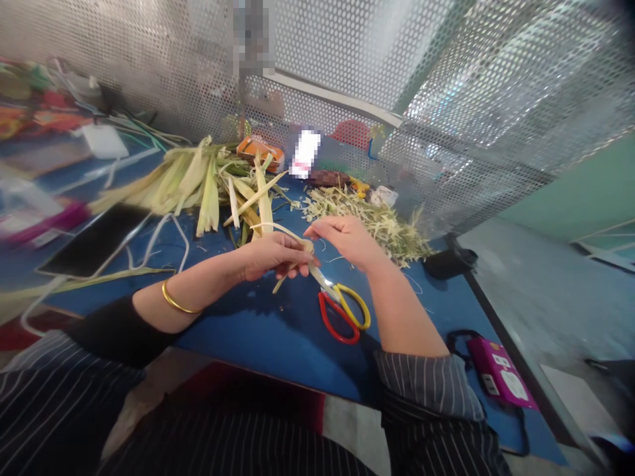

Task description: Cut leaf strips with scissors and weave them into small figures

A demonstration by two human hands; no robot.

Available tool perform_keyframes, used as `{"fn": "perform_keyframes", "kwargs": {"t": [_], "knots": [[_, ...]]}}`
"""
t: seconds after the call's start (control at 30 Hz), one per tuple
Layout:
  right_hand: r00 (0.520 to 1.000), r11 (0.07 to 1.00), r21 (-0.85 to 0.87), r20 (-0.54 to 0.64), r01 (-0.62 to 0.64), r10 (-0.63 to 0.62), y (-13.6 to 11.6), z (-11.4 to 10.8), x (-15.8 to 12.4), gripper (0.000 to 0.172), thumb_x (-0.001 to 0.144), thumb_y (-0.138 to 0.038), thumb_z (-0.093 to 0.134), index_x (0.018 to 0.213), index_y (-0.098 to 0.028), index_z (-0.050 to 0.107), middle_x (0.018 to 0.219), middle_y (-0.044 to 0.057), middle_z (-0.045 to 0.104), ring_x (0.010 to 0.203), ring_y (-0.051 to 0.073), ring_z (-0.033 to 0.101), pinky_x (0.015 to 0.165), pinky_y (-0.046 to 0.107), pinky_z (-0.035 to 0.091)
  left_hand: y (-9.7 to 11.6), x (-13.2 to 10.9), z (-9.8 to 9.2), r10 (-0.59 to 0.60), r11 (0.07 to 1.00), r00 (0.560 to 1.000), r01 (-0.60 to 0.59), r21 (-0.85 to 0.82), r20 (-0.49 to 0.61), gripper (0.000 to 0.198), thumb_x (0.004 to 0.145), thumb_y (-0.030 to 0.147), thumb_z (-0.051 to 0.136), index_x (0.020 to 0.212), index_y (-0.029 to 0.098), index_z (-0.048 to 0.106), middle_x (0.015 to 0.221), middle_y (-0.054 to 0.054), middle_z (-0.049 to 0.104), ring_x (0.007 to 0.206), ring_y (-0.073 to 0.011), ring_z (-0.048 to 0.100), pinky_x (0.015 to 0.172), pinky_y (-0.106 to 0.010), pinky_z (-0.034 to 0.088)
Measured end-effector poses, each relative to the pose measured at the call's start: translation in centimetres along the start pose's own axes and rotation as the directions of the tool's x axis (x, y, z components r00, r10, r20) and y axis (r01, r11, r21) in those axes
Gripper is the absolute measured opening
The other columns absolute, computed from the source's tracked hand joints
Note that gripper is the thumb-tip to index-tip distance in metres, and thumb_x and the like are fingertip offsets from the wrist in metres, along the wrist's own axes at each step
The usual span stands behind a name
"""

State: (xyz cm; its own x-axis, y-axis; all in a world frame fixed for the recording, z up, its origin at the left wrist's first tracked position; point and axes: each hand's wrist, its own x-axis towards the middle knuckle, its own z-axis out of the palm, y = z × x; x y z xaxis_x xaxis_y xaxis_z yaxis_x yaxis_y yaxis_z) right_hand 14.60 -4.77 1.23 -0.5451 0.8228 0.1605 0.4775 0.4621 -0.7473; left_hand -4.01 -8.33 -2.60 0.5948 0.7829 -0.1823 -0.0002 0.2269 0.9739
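My left hand (272,254) is closed around a piece of pale corn husk (308,247), with narrow strips sticking out to the left and below. Just above and to the right of it, my right hand (350,239) has its fingers bent and pressed together; whatever they pinch, if anything, is too small to make out. Scissors with one red and one yellow handle (361,307) lie on the blue table (248,330) under my hands, their tips partly hidden by the left one.
Long corn husks (193,175) are heaped at the back left, and shredded husk (377,225) lies at the back right. A black tablet-like slab (96,241) rests left. Toward the right edge are a black cylinder (449,263) and a purple box (499,370). Perforated metal mesh (337,39) stands behind.
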Motion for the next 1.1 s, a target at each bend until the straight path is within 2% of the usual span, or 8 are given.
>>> {"fn": "perform_keyframes", "kwargs": {"t": [0.23,0.4,0.5,0.7,0.77,0.87,0.93,1.1], "knots": [[0.991,0.972,0.197,0.052,-0.129,0.121,-0.3,2.4,0.0,0.019,0.071,-0.035,0.067,0.071,-0.017,0.061,0.062,-0.002,0.059,0.056,0.010,0.051,0.056,0.024,0.039,-0.6,0.1,0.8,0.020,0.993,1.000,-0.022,0.119,0.015,0.026,0.076,0.036,0.068,0.083,0.011,0.073,0.066,-0.005,0.063,0.046,-0.0053,0.049,0.037,-0.018,0.026],[0.994,0.945,0.324,-0.077,-0.053,0.083,-0.4,3.6,0.2,0.017,0.071,-0.031,0.065,0.066,-0.017,0.057,0.060,-0.004,0.052,0.056,0.009,0.044,0.056,0.024,0.036,-0.9,0.2,0.8,0.016,0.985,0.999,-0.024,0.171,0.049,0.028,0.074,0.038,0.069,0.082,0.011,0.073,0.064,-0.005,0.064,0.046,-0.0062,0.049,0.037,-0.018,0.027],[0.987,0.965,0.263,-0.154,-0.013,0.055,-0.4,3.8,0.4,0.016,0.076,-0.031,0.061,0.069,-0.017,0.059,0.063,-0.002,0.055,0.059,0.010,0.046,0.059,0.025,0.038,-0.7,0.2,0.8,0.008,0.993,1.000,-0.011,0.121,0.029,0.027,0.073,0.037,0.070,0.081,0.011,0.072,0.065,-0.005,0.064,0.046,-0.0060,0.050,0.037,-0.018,0.027],[0.836,0.997,-0.065,-0.543,0.051,-0.078,-1.9,1.1,-0.6,0.023,0.085,-0.038,0.053,0.075,-0.018,0.059,0.063,-0.002,0.052,0.058,0.010,0.045,0.059,0.026,0.036,0.4,0.0,-0.1,0.067,0.990,0.992,-0.080,-0.115,-0.110,0.026,0.074,0.030,0.071,0.092,0.012,0.071,0.081,-0.009,0.068,0.059,-0.0074,0.057,0.038,-0.016,0.025],[0.860,0.989,-0.145,-0.500,0.031,-0.100,-2.9,0.3,-1.4,0.025,0.085,-0.039,0.053,0.071,-0.019,0.059,0.058,-0.002,0.050,0.055,0.010,0.044,0.056,0.026,0.035,0.6,0.0,-0.5,0.104,0.967,0.978,-0.141,-0.210,-0.178,0.027,0.072,0.024,0.072,0.097,0.013,0.070,0.091,-0.011,0.069,0.069,-0.0097,0.061,0.039,-0.015,0.024],[0.972,0.975,-0.219,-0.233,-0.044,-0.009,-3.9,0.6,-2.1,0.030,0.083,-0.044,0.054,0.070,-0.019,0.064,0.055,-0.002,0.053,0.050,0.010,0.044,0.052,0.025,0.032,0.8,0.2,-0.9,0.152,0.921,0.930,-0.256,-0.294,-0.334,0.028,0.073,0.017,0.070,0.100,0.013,0.069,0.098,-0.012,0.070,0.074,-0.0107,0.063,0.039,-0.014,0.025],[0.987,0.954,-0.283,-0.145,-0.104,0.065,-3.7,1.7,-1.9,0.031,0.082,-0.047,0.055,0.073,-0.020,0.067,0.056,-0.001,0.056,0.049,0.011,0.045,0.051,0.025,0.031,0.8,0.3,-1.1,0.172,0.906,0.899,-0.305,-0.295,-0.403,0.028,0.073,0.018,0.069,0.101,0.013,0.070,0.097,-0.011,0.070,0.066,-0.0076,0.059,0.039,-0.015,0.026],[0.956,0.917,-0.378,-0.294,-0.127,0.011,-1.9,5.5,-0.4,0.027,0.083,-0.039,0.055,0.065,-0.019,0.061,0.062,0.000,0.057,0.056,0.011,0.046,0.055,0.025,0.029,0.6,0.5,-1.0,0.205,0.910,0.869,-0.338,-0.239,-0.450,0.025,0.072,0.024,0.072,0.094,0.014,0.073,0.094,-0.011,0.071,0.058,-0.0045,0.051,0.041,-0.015,0.025]]}}
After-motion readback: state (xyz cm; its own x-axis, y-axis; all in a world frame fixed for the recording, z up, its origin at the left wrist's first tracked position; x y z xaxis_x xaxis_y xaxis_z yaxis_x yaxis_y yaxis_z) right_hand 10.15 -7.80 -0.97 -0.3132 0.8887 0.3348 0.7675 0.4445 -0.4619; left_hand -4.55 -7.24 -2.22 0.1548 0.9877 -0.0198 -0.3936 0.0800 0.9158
